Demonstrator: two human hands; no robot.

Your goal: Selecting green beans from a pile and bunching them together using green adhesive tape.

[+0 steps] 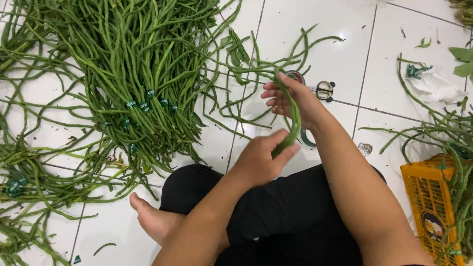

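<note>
both hands closed on a small bunch of long beans (294, 118), held above the lap: left hand (260, 158) pinching the lower end, right hand (290, 101) gripping higher. loose grip could drop strands onto the tiled floor (335, 44) near the scissors (322, 89).

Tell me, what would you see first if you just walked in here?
Probably the huge pile of long green beans spread over the white tiled floor at the upper left, some bunches tied with green tape. Next, the two hands in the middle: the left hand and right hand together hold a small bunch of beans. A bright yellow crate sits at the lower right.
</note>
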